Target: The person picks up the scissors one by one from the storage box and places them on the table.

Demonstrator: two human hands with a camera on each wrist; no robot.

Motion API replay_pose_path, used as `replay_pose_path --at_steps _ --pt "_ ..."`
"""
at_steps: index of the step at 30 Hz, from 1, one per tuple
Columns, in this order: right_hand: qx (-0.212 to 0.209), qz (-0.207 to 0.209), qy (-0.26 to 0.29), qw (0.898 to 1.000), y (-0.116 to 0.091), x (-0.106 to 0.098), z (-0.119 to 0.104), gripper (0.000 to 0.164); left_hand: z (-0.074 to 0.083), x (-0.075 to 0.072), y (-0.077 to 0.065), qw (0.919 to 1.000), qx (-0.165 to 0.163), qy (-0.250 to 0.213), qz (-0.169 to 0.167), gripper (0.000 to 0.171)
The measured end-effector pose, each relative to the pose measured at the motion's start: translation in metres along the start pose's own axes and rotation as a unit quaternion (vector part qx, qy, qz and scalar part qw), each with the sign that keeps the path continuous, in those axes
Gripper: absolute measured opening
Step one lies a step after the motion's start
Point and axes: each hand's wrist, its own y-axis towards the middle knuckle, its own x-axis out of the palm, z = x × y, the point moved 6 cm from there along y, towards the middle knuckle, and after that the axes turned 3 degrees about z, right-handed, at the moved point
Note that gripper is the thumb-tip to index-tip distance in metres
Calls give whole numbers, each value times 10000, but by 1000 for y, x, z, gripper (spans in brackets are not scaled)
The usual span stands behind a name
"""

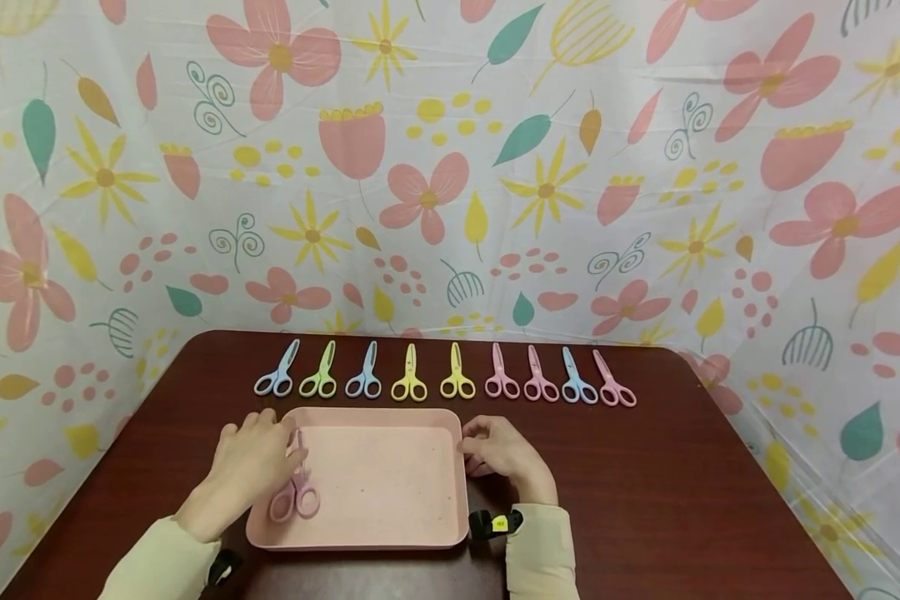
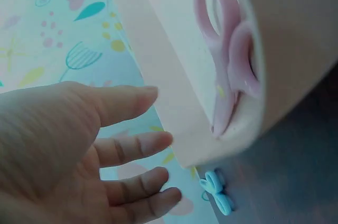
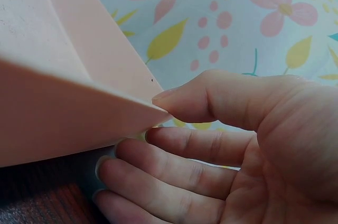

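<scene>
A pink tray [image 1: 390, 483] stands on the table before me, and a pair of pink scissors [image 1: 300, 487] lies inside along its left side. My left hand [image 1: 251, 454] is at the tray's left edge; in the left wrist view its fingers [image 2: 140, 147] are spread and hold nothing, with the scissors' handles beyond them. At the right side, my right hand [image 1: 506, 454] grips the tray's rim near a far corner. The right wrist view shows the thumb [image 3: 185, 100] on the rim and the other fingers curled below it.
Several child-size scissors stand in a row behind the tray, handles toward me: blue [image 1: 273, 382], green [image 1: 318, 383], yellow [image 1: 409, 386] and pink [image 1: 502, 383]. The dark brown table [image 1: 645, 500] reaches back to a flower-printed curtain [image 1: 450, 200].
</scene>
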Motion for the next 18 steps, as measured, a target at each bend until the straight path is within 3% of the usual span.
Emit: replay_pose_path --at_steps 8,12,18 --pt "-104 58 -38 9999 1 -1 0 26 5 8 -9 9986 37 182 -496 28" --pt "-108 65 0 9999 1 0 -1 28 8 13 -13 9979 94 365 -519 28" --pt "-82 25 63 9999 0 0 -1 31 11 18 -16 9984 92 196 -532 35"
